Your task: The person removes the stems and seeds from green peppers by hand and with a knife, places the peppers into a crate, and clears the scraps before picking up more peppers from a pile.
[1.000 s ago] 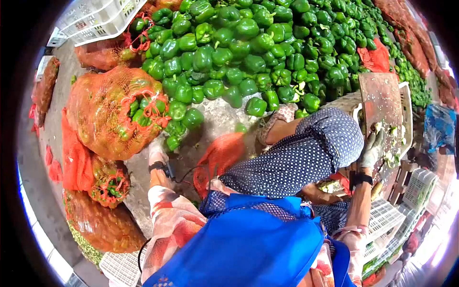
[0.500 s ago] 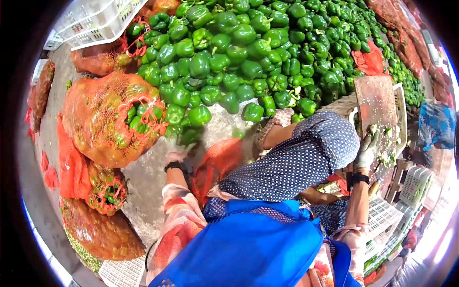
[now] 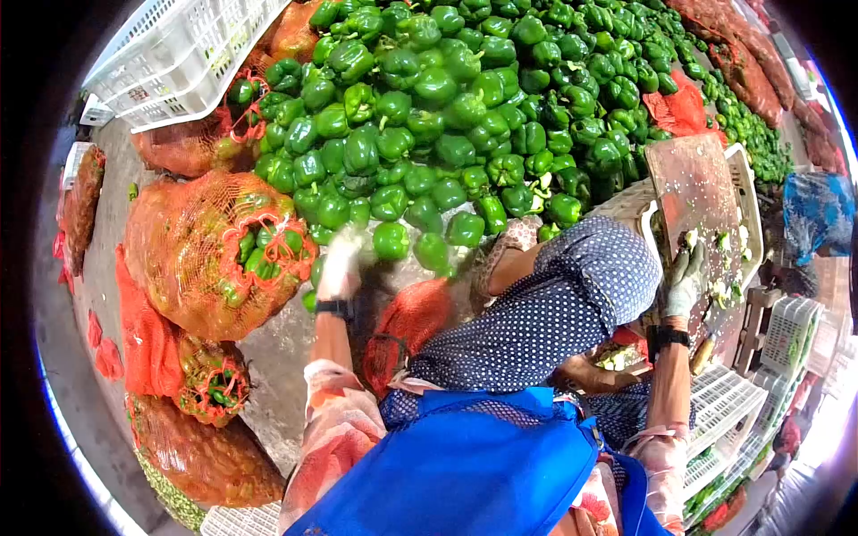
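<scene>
My left hand, in a pale glove and smeared by motion, is over the floor at the near edge of a big heap of green bell peppers. Its fingers cannot be made out. Close by lie a bell pepper and a blurred one. My right hand, gloved as well, rests on a brown wooden board with its fingers stretched out. White and green pepper scraps and pale seeds are strewn over the board. One pale scrap sits at the fingertips.
Orange mesh bags of peppers stand at the left, with a white crate behind them. A red mesh sack lies between my left arm and my knee. White crates are stacked at the right, near a blue bag.
My left hand has moved forward, toward the heap, and is more blurred. My right hand stays on the board. The view has shifted slightly, and some peppers near the left hand have changed position.
</scene>
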